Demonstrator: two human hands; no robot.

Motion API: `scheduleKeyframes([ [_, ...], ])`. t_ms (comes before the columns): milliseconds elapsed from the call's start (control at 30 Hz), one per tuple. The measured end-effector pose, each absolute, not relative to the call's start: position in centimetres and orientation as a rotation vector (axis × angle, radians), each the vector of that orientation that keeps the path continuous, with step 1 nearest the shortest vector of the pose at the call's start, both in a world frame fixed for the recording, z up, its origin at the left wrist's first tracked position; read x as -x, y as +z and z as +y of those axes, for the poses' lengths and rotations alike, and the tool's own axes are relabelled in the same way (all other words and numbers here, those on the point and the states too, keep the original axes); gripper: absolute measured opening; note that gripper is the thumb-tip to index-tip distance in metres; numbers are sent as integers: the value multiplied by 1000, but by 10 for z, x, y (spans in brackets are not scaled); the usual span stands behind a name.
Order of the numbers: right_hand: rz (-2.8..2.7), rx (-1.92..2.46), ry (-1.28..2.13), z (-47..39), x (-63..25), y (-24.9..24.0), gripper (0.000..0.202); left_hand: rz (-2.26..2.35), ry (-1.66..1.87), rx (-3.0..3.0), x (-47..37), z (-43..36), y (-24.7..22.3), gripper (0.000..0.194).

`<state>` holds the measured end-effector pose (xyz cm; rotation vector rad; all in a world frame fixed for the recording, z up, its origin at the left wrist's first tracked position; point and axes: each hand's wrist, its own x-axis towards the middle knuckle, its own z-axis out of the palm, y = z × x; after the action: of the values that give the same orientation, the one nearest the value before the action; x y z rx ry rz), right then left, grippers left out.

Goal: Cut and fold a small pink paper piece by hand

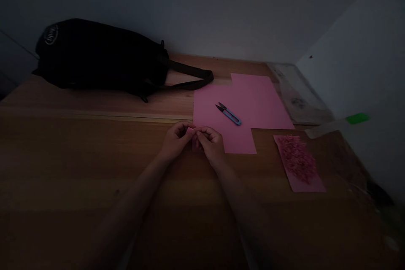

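Observation:
My left hand (177, 138) and my right hand (211, 143) meet fingertip to fingertip above the table's middle. Both pinch a small piece of pink paper (190, 130), mostly hidden by the fingers. Just beyond them lie large pink sheets (262, 99), partly overlapping. On these sheets rests a pair of blue thread snips (230, 114), blades pointing to the upper left. To the right, a small pink sheet (308, 186) bears a heap of curled pink pieces (297, 158).
A black bag (104, 57) lies at the back left, its strap (198, 76) reaching the pink sheets. Clear plastic packaging (299, 88) lies at the back right, near a strip with a green end (357, 118). Walls border the wooden table (79, 164).

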<state>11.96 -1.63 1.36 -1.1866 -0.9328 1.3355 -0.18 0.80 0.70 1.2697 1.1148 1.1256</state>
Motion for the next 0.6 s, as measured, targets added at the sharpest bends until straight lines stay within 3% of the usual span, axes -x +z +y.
scheduleKeyframes([
  [600,-917,1190,1332,-16,-120,12,16,1092,1131,-1251,1,8,8,17],
])
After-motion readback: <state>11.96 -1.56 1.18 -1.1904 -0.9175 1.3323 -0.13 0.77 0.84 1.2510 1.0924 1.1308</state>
